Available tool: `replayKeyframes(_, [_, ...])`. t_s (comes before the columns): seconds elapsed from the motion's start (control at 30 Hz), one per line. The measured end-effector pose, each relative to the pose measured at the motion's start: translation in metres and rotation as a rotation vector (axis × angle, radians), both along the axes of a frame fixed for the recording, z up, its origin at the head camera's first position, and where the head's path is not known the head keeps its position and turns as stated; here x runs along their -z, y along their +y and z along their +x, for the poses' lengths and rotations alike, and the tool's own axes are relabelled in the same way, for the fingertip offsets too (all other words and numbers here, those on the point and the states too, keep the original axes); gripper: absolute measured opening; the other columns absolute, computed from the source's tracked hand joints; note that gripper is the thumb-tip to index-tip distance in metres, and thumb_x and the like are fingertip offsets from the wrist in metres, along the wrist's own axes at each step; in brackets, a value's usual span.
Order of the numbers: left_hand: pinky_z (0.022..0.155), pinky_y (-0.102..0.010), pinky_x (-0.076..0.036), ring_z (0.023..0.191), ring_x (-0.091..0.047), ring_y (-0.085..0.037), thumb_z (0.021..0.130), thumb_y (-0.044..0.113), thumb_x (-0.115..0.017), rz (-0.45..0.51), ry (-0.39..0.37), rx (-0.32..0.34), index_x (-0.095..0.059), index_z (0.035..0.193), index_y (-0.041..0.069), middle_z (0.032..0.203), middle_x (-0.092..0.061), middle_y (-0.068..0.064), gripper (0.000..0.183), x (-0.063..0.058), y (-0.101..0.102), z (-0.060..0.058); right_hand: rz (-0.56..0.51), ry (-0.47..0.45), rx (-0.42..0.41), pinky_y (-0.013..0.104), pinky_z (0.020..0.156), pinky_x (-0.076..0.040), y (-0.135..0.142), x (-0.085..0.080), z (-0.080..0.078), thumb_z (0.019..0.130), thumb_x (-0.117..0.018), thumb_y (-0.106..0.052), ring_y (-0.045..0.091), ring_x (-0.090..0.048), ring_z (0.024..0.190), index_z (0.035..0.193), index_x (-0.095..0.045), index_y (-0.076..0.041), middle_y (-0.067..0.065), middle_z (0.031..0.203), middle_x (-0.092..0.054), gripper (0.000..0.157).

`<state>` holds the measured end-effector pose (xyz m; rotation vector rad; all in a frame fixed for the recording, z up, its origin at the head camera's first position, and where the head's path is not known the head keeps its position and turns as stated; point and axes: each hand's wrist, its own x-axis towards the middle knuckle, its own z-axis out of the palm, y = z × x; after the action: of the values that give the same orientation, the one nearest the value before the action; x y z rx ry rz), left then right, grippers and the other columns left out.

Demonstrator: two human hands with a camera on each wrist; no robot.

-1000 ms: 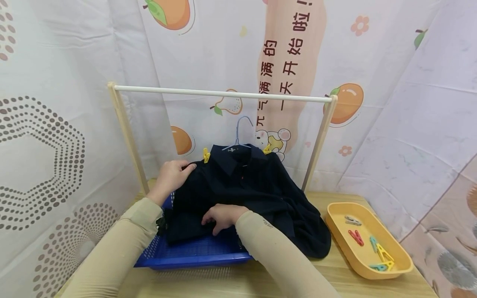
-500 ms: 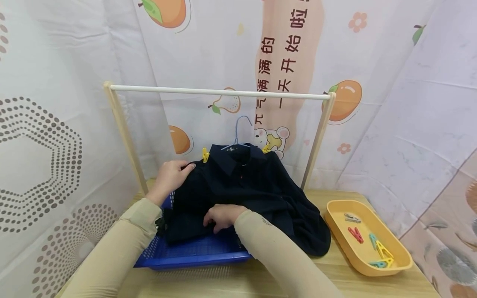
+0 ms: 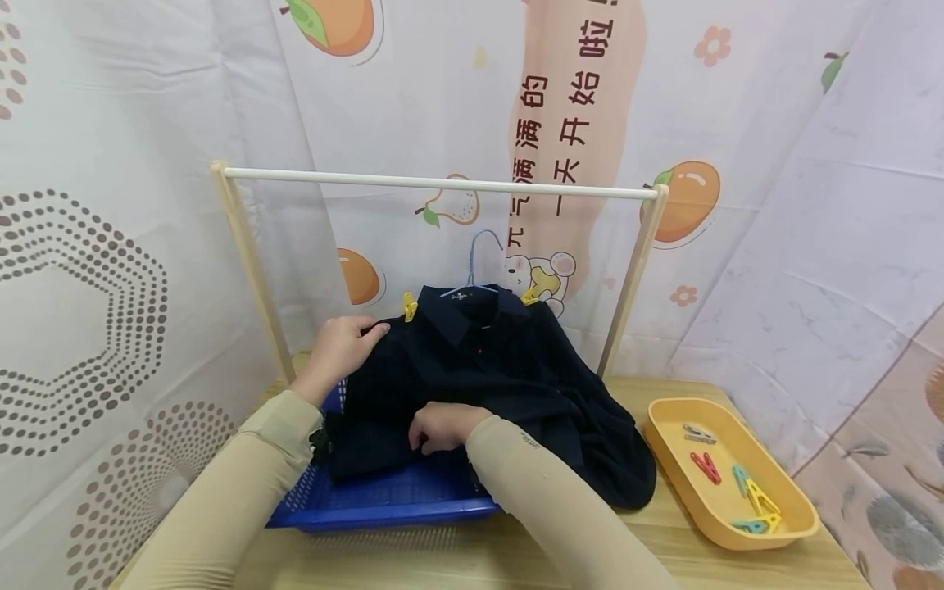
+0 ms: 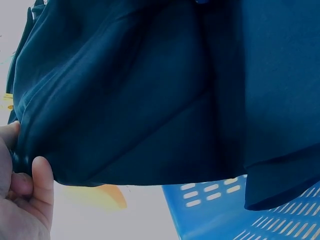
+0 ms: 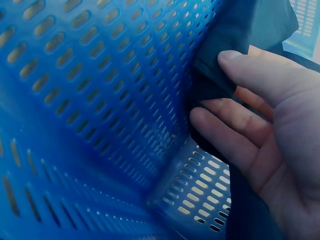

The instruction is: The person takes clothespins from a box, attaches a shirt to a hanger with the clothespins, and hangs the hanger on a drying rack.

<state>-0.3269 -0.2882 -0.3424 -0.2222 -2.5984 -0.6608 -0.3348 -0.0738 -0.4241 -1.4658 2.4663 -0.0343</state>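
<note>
A dark navy collared shirt (image 3: 490, 369) is on a thin blue wire hanger (image 3: 470, 260), whose hook stands up above the collar. Yellow clothespins (image 3: 410, 307) sit at both shoulders. With thumb and fingers, my left hand (image 3: 341, 348) pinches the shirt near the left-side shoulder. My right hand (image 3: 446, 426) is lower, in front of the shirt above the basket. In the right wrist view its thumb presses a folded edge of the dark cloth against the fingers. The shirt's lower left part hangs into a blue slotted basket (image 3: 391, 512).
Behind the shirt stands a wooden rack with a white rod (image 3: 442, 184). To the right, a yellow tray (image 3: 682, 500) holds several clothespins, among them a red one (image 3: 705, 468). Patterned curtains (image 3: 782, 246) surround the wooden table (image 3: 383, 565).
The right hand's fingers have drawn in slightly on the cloth, and the hand has shifted a little to the right. My left hand keeps its pinch in place.
</note>
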Motion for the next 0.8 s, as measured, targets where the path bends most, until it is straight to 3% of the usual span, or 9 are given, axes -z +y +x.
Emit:
replayKeyframes(0.4, [0.054, -0.035, -0.034, 0.048, -0.037, -0.019, 0.104, 0.034, -0.061, -0.008, 0.024, 0.011, -0.048, 0.063, 0.015, 0.051, -0.033, 0.003, 0.048, 0.001, 0.0, 0.0, -0.013, 0.013, -0.008, 0.018, 0.077, -0.05, 0.001, -0.009, 0.003, 0.095, -0.075, -0.015, 0.0, -0.06, 0.085, 0.105, -0.079, -0.023, -0.012, 0.106, -0.07, 0.013])
replayKeyframes(0.8, [0.052, -0.035, -0.034, 0.047, -0.035, -0.019, 0.104, 0.036, -0.061, -0.009, 0.032, 0.006, -0.045, 0.062, 0.015, 0.051, -0.031, 0.003, 0.05, -0.004, 0.001, 0.002, -0.096, -0.019, -0.039, 0.018, 0.076, -0.051, 0.006, -0.022, 0.004, 0.095, -0.075, -0.014, -0.001, -0.061, 0.083, 0.106, -0.078, -0.019, -0.011, 0.103, -0.07, 0.012])
